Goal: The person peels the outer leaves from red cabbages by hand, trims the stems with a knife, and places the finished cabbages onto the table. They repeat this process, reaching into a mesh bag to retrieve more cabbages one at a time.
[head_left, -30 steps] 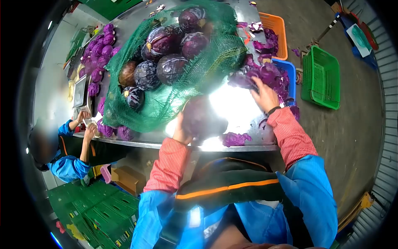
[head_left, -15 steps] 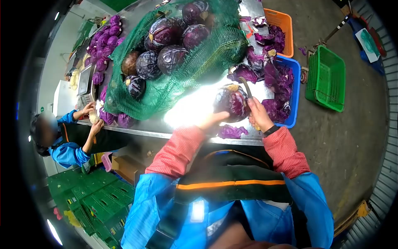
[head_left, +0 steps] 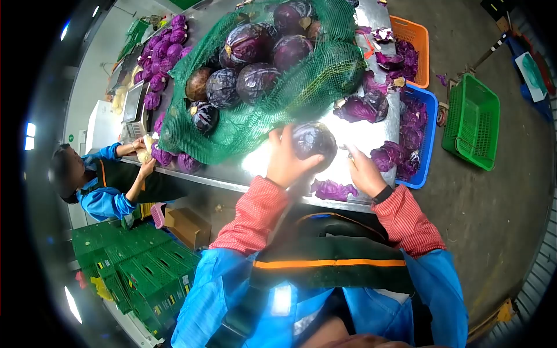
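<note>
A red cabbage (head_left: 316, 143) is at the table's front edge, its dark, glossy side turned up. My left hand (head_left: 285, 159) grips it from the left, thumb across the near side and fingers spread behind. Just right of the cabbage, my right hand (head_left: 366, 174) is closed and apart from it. The curved knife seen in that hand earlier is mostly lost in glare, with only a small dark bit showing at the fingertips. A loose purple leaf (head_left: 333, 190) lies below, between my hands. Peeled-off leaves (head_left: 362, 108) sit beyond on the metal table (head_left: 232, 178).
A green mesh sack (head_left: 261, 124) of whole cabbages fills the middle. Leaves fill a blue crate (head_left: 430, 133) and an orange crate (head_left: 422, 52) along the right edge. A green crate (head_left: 473, 124) stands on the floor. At left, a co-worker (head_left: 110, 180) handles something pale near several trimmed cabbages (head_left: 168, 52).
The cabbage has been turned, with its dark smooth side now showing. My left hand has shifted up around its left side. My right hand has drawn away, and the knife blade no longer shows clearly.
</note>
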`<action>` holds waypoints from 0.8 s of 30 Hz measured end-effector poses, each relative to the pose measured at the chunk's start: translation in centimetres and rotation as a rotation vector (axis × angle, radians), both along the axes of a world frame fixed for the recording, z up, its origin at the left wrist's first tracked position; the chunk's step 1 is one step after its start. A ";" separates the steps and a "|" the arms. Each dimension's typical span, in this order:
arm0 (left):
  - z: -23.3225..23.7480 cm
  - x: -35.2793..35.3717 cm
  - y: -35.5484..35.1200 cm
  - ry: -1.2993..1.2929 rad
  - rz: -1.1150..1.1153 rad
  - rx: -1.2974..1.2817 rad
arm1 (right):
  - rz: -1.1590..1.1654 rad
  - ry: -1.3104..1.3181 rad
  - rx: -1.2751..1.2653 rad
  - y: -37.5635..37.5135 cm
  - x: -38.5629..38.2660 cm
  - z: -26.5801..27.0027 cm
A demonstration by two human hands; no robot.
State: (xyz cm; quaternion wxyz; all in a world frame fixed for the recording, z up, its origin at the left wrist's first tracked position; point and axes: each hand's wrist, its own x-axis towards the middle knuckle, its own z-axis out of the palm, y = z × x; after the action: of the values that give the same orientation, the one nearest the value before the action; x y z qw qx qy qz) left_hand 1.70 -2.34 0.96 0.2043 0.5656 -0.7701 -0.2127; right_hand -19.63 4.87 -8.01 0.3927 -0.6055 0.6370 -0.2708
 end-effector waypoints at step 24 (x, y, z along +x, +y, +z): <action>-1.8 -4.8 -2.7 -0.057 0.073 -0.107 | 0.157 0.544 0.100 -7.1 -0.5 2.8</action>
State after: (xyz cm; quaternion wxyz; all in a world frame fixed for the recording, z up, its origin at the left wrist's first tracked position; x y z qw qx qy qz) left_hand -3.12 -5.02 -0.86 0.2199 0.5872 -0.7649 -0.1476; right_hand -20.16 -2.23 -5.23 0.2563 -0.6831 0.6829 -0.0355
